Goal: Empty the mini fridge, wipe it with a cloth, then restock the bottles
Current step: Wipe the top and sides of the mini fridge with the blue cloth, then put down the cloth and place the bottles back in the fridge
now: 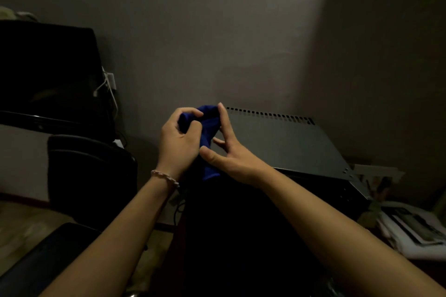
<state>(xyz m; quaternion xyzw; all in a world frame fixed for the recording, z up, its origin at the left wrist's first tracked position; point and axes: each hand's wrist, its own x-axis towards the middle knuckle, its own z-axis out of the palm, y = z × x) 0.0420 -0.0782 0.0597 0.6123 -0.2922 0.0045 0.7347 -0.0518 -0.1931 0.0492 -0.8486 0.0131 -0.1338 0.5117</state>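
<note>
Cloth [207,128], blue and bunched, is held up between both hands near the middle of the view, in front of a grey wall [193,31] and above a dark area below the arms where little can be made out. At the far left, a black screen-like object [45,67] is seen, with a white plug and cable [107,87] hanging at its right edge, and a dark rounded shape [89,176] below it. The left hand [177,142] is curled round the upper part of the cloth, its grip closed on the fabric; a pale braided bracelet [165,177] is worn on that wrist. The lower tail of the cloth hangs down between the two wrists. The right hand [231,154] is laid against the cloth's right side, with the forefinger raised along the top of the bundle and the thumb pressed near its lower part, so its grip pinches the fabric. Behind and to the right, a dark metal box [284,142] with a row of vent slots along its back edge is seen. At the far right, a stack of papers [410,229] lies low down.
</note>
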